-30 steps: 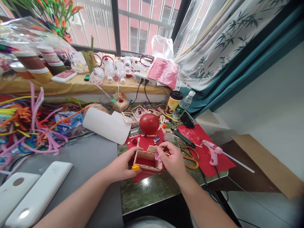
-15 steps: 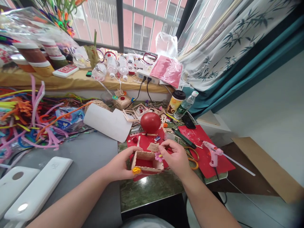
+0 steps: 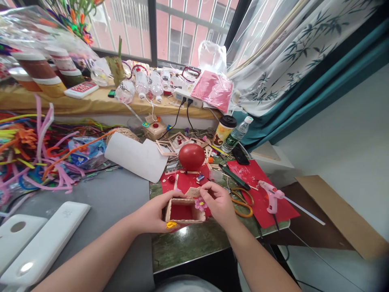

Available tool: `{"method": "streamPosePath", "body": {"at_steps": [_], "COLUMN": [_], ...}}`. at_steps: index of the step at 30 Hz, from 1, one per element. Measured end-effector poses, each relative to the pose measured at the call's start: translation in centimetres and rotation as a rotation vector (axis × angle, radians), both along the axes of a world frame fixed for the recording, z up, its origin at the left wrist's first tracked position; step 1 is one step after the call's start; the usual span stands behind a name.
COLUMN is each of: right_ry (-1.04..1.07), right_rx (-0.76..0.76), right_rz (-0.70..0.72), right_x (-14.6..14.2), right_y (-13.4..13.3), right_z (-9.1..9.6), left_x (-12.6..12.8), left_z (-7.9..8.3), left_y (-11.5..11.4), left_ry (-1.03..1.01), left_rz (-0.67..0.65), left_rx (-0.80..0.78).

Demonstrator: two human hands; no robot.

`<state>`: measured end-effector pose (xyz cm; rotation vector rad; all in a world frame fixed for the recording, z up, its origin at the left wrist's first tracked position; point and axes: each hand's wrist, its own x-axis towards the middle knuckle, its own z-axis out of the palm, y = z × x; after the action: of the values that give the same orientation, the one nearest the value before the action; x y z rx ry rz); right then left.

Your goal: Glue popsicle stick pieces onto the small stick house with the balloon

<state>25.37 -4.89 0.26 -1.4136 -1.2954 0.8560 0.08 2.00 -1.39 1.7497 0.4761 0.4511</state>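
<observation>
My left hand grips the left end of a small open box, which looks built of craft sticks. The box is tilted so its hollow faces me, with red showing inside. A yellow flower decorates its lower left corner, and a pink flower is at its upper right. My right hand is closed in a pinch at the right edge of a small flat wooden piece, just behind the box's rim. The exact fingertip contact is partly hidden.
Behind the box stands a red balloon on red paper. To the right lie scissors, a green cutter and a pink glue gun with its cord. A cup and a water bottle stand farther back. Pipe cleaners crowd the left.
The box has tipped so its opening faces me more. My right hand and the wooden piece have shifted slightly left and down; the view has moved a little.
</observation>
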Motion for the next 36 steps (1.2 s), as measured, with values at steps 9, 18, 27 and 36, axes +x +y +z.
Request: {"method": "streamPosePath", "body": {"at_steps": [9, 18, 27, 36], "right_ry": [0.248, 0.453, 0.304, 0.199], "right_rx": [0.078, 0.067, 0.227, 0.422], "right_rz": [0.014, -0.005, -0.035, -0.006], "right_x": [-0.4, -1.0, -0.7, 1.1], "right_y": [-0.4, 0.4, 0.3, -2.6], "right_z": [-1.9, -6.3, -5.3, -3.3], "left_x": [-0.3, -0.9, 0.2, 0.8], "left_z": [-0.6, -1.8, -1.7, -0.9], "left_y": [0.1, 1.2, 0.5, -0.5], "left_ry": [-0.109, -0.192, -0.048, -0.144], "left_rz": [0.099, 0.243, 0.083, 0.039], "left_rx": [-0.228, -0.296, -0.194, 0.715]}}
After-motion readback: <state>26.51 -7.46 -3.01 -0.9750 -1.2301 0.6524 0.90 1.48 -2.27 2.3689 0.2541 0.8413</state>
